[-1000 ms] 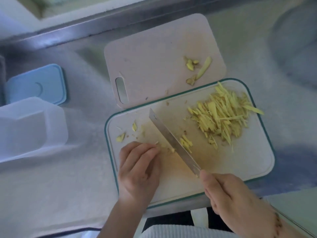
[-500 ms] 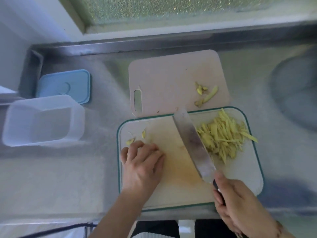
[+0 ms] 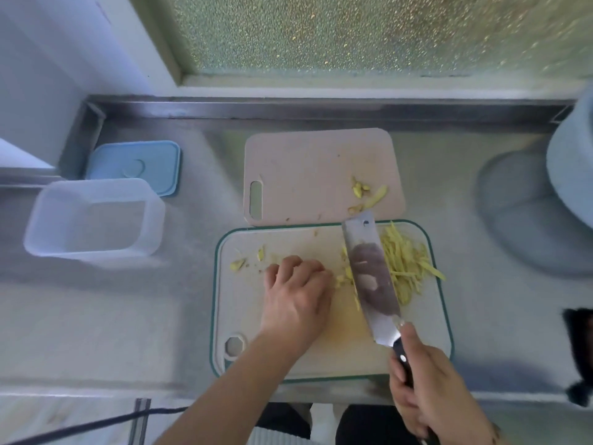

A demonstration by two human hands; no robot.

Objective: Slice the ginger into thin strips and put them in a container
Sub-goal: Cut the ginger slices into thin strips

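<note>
A pile of thin yellow ginger strips (image 3: 406, 261) lies at the right of the green-rimmed cutting board (image 3: 244, 303). My right hand (image 3: 430, 390) grips the black handle of a cleaver (image 3: 372, 274). Its broad blade is tilted face up, and its right edge covers the left side of the pile. My left hand (image 3: 296, 297) rests on the middle of the board with fingers curled down; whatever is under them is hidden. Small ginger bits (image 3: 341, 279) lie between its fingertips and the blade. The clear plastic container (image 3: 93, 216) stands uncovered on the counter at the left.
A pink cutting board (image 3: 305, 175) with ginger scraps (image 3: 369, 195) lies behind the green-rimmed one. The blue lid (image 3: 138, 165) sits behind the container. Two ginger offcuts (image 3: 239, 264) lie on the board's left. A pale round vessel (image 3: 571, 175) stands at the right edge, a raised steel rim behind.
The cleaver went from cutting edge-down beside my left fingers to lying tilted, and moved right against the strip pile. My left hand stayed in the middle of the board. The view tilted up.
</note>
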